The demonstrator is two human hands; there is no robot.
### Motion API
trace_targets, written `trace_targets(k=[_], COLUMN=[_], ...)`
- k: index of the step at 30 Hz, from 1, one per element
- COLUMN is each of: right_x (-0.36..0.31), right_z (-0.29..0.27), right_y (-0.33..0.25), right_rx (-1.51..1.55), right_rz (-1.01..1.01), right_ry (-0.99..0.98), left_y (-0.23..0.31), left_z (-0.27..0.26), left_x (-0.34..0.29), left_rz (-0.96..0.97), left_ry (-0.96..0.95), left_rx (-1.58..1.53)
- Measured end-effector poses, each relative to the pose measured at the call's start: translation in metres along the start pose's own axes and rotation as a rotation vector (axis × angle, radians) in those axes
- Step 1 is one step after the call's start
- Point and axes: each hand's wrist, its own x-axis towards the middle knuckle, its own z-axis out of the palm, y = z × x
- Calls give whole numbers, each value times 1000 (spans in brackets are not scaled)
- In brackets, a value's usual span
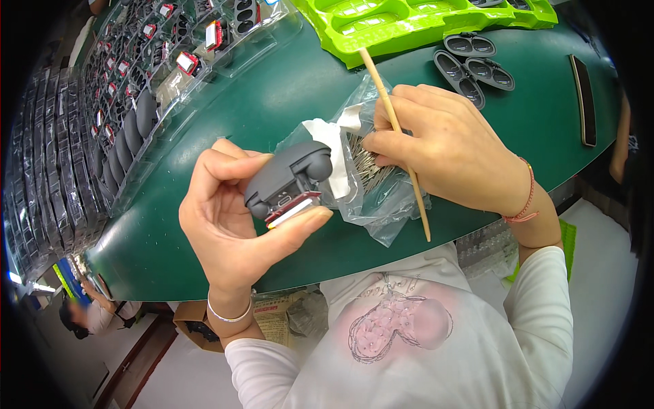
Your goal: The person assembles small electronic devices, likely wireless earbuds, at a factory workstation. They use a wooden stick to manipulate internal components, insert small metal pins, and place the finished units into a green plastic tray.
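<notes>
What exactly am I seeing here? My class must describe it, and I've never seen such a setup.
There is no machine: two bare hands work. One picture, from a wide fisheye camera on the person's head, looks down, so straight edges bend. The left hand holds a dark grey case; the right hand holds a wooden stick, its fingertips at thin metal pins in a clear bag. The green table also bears a lime-green tray and dark shells.
</notes>
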Motion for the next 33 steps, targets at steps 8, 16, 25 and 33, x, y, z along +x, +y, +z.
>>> trace_targets(k=[8, 16, 25, 33], right_x=[2, 4, 3, 2], right_z=[2, 1, 0, 1], right_y=[3, -11, -6, -15], right_rx=[113, 241, 104, 207], right_rz=[9, -65, -123, -143], right_ry=[55, 202, 93, 210], left_y=[0, -3, -5, -9], left_z=[2, 14, 15, 16], left_x=[2, 2, 2, 0], left_rz=[-18, -3, -9, -9], left_ry=[-24, 61, 82, 18], left_rx=[20, -76, -88, 5])
